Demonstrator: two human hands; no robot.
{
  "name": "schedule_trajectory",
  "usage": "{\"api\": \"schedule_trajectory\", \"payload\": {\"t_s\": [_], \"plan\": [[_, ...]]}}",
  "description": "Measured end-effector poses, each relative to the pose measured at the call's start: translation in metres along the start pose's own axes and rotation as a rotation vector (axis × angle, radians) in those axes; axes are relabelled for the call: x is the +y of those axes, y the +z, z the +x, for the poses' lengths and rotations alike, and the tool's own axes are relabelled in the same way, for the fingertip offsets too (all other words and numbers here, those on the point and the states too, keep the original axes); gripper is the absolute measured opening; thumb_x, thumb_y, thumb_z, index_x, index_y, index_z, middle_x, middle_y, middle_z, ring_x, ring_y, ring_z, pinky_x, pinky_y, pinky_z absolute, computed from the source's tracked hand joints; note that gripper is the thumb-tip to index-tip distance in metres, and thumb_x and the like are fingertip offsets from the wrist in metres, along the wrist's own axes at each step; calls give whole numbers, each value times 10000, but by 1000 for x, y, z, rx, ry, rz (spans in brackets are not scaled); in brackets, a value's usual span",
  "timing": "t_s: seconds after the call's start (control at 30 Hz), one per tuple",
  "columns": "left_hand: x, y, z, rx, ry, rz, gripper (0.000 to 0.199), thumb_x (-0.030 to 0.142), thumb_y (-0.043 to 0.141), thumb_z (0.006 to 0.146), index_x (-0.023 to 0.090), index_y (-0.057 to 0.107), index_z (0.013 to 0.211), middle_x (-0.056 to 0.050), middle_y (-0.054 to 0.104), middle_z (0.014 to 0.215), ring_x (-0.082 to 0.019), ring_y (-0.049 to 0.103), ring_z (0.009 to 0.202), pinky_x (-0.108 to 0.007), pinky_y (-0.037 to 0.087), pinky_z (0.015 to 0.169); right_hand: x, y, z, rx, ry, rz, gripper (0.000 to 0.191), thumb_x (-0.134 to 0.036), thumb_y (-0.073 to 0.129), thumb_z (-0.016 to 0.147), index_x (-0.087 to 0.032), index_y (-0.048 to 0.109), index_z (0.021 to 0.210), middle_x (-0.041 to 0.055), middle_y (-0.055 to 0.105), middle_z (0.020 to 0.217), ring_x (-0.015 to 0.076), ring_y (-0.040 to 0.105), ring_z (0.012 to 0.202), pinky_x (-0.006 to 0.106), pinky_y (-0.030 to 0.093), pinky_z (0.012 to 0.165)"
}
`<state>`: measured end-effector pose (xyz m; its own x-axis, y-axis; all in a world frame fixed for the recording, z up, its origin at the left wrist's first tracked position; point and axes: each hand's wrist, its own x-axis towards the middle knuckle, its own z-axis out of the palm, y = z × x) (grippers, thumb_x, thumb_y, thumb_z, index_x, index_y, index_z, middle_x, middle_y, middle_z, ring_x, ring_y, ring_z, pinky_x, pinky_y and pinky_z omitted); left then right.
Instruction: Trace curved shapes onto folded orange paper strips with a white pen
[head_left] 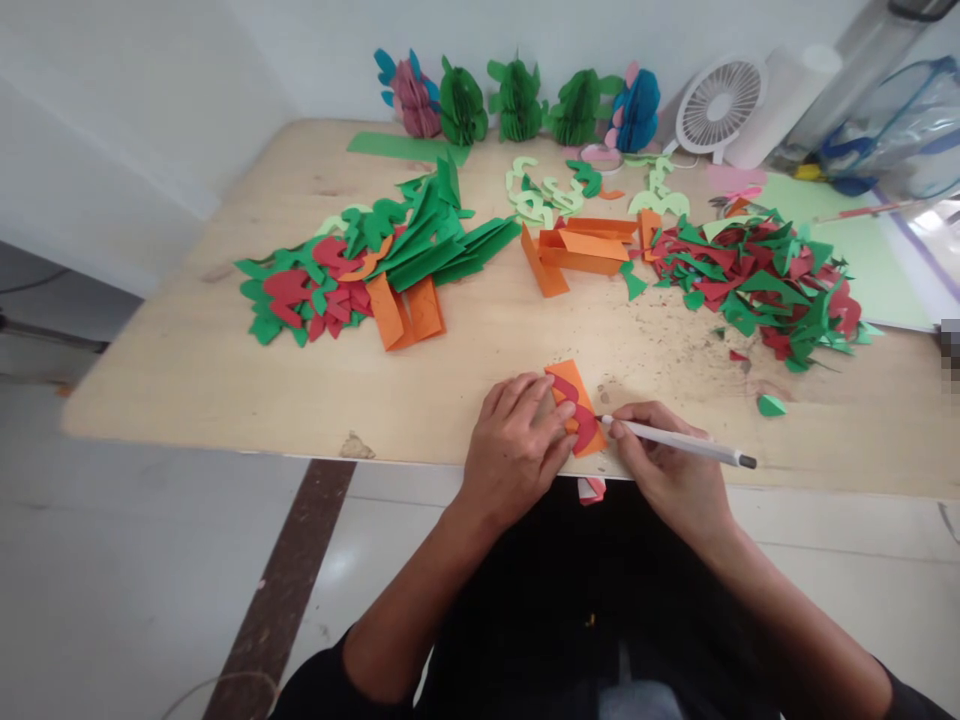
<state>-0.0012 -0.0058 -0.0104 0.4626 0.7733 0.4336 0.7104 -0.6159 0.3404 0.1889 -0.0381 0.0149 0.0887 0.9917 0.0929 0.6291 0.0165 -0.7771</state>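
Observation:
At the table's front edge lies a small folded orange paper (568, 372) with a red wavy paper cutout (583, 425) on top. My left hand (514, 440) rests over their left side, its fingers spread and pressing the cutout down on the orange sheet. Between the fingers and thumb of my right hand (671, 465) is a white pen (679, 439) with a dark end. Its tip touches the orange paper beside the cutout's right edge. Part of both papers is hidden under my left fingers.
Green folded strips (450, 245) and red cutouts (289, 290) are heaped at left. Orange folded strips (589, 245) lie mid-table. Red and green scraps (757, 280) pile up at right. Behind stand several honeycomb paper figures (517, 105) and a white fan (720, 105).

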Motion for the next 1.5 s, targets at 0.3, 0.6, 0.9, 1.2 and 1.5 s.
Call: {"api": "schedule_trajectory", "payload": {"t_s": [0.3,0.6,0.9,1.2,1.5], "plan": [[0,1,0,-18,-10,0,259,308,543,935,178,707,1088,-144,643,1266,-304,558,1193,-509,455,1027,-3,-2,-3,11,-56,-53,111,-316,592,884,-228,653,859,11,718,766,137,633,612,249,476,544],[1,1,0,-8,-4,8,256,302,560,926,170,712,1084,-151,648,1253,-311,562,1180,-503,463,1018,-8,-6,-6,67,-168,-70,164,-311,526,949,-241,659,1014,28,756,874,164,713,756,269,554,672],[1,0,0,-9,-6,-6,254,310,554,932,180,704,1090,-140,644,1258,-301,555,1189,-508,456,1034,3,4,-2,-18,-458,-228,243,-169,509,943,-231,658,1124,68,754,991,207,696,889,358,557,810],[1,0,0,0,-15,-30,272,303,552,930,159,707,1101,-150,641,1253,-312,547,1196,-504,461,1030,5,6,-2,54,-591,-336,200,-120,530,929,-165,655,1077,83,755,900,197,670,798,334,519,738],[2,2,0,13,-33,-18,275,330,562,934,158,704,1095,-148,641,1256,-310,546,1199,-501,457,1038,7,7,-1,59,-620,-346,184,-90,572,908,-145,643,1068,79,752,846,211,661,786,343,511,711]]}}
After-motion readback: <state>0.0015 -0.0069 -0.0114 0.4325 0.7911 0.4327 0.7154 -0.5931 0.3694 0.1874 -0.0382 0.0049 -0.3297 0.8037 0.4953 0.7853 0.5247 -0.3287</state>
